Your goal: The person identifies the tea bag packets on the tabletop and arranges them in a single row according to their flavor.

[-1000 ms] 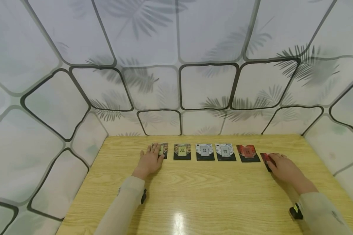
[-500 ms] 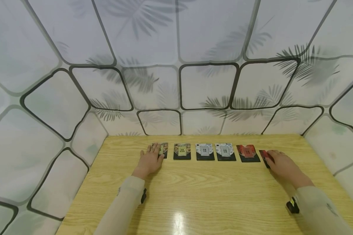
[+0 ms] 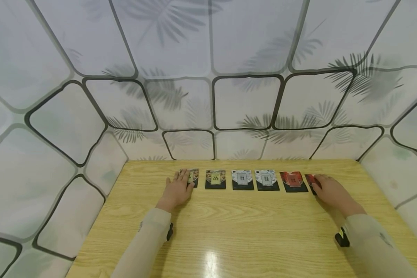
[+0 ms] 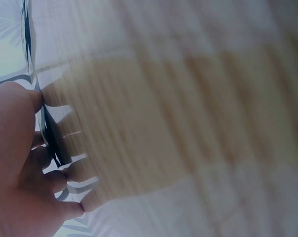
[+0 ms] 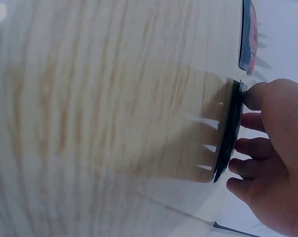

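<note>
A row of flat printed packets lies across the wooden table. My left hand (image 3: 176,192) rests on the leftmost yellow-and-black packet (image 3: 195,178), fingers spread over its left part. In the left wrist view that packet shows as a dark edge (image 4: 53,138) under the fingers. At the row's right end my right hand (image 3: 334,193) lies over a red-and-black packet (image 3: 310,181), covering most of it. The right wrist view shows thumb and fingertips against this packet's dark edge (image 5: 227,133), side by side along its width.
Between the hands lie another yellow-and-black packet (image 3: 215,179), two white-and-black packets (image 3: 243,180) and a red-and-black packet (image 3: 294,182). A patterned wall (image 3: 239,143) stands behind the table (image 3: 229,224), and more wall rises at both sides.
My right hand has slid the rightmost red packet away from me and slightly left, nearer the other red packet. The left hand has stayed in place.
</note>
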`<action>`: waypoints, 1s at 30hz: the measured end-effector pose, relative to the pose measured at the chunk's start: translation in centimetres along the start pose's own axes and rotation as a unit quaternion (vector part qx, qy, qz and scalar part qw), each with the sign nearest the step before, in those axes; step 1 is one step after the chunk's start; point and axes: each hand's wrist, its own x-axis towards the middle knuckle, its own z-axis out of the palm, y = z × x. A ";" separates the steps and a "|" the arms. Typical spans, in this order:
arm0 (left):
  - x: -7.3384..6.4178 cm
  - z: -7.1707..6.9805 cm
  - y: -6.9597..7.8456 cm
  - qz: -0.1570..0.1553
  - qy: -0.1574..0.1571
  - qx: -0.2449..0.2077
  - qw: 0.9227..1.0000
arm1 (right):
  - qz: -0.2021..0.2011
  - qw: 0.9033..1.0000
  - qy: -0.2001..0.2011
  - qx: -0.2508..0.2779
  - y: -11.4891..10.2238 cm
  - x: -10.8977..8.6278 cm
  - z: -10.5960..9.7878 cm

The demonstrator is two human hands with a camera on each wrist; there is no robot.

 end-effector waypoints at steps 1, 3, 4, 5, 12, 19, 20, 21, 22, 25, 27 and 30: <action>0.0 0.0 0.0 0.000 0.000 0.000 1.000 | 0.000 1.000 -0.001 0.000 0.0 0.1 0.0; 0.0 -0.1 0.0 0.000 0.000 0.000 1.000 | 0.002 1.000 -0.003 0.001 0.0 0.3 0.0; 0.0 -0.1 0.0 0.000 0.001 -0.001 1.000 | 0.003 1.000 -0.003 0.002 0.0 0.4 0.0; 0.0 -0.1 0.0 0.000 0.001 -0.001 1.000 | 0.004 1.000 -0.004 0.003 0.0 0.4 0.0; -0.1 -0.2 0.0 0.004 0.002 -0.005 1.000 | 0.016 1.000 -0.014 0.013 -0.3 0.7 0.1; -0.2 0.0 0.1 0.003 0.004 -0.007 1.000 | 0.024 0.999 -0.016 0.016 -0.3 0.8 0.2; -0.2 0.0 0.1 0.003 0.005 -0.007 1.000 | 0.024 0.999 -0.017 0.017 -0.3 0.8 0.2; -0.2 0.0 0.1 0.003 0.006 -0.007 1.000 | 0.025 0.999 -0.017 0.018 -0.3 0.8 0.2; -0.1 0.0 0.1 0.003 0.006 -0.007 1.000 | 0.027 0.999 -0.017 0.019 -0.3 0.8 0.2; -0.1 -0.1 0.1 0.003 0.007 -0.008 1.000 | 0.028 0.999 -0.017 0.020 -0.2 0.8 0.2; -0.1 -0.1 0.1 0.003 0.007 -0.010 1.000 | 0.028 0.999 -0.016 0.020 -0.2 0.8 0.3; -0.1 -0.1 0.1 0.003 0.007 -0.012 1.000 | 0.026 0.999 -0.013 0.021 -0.2 0.8 0.4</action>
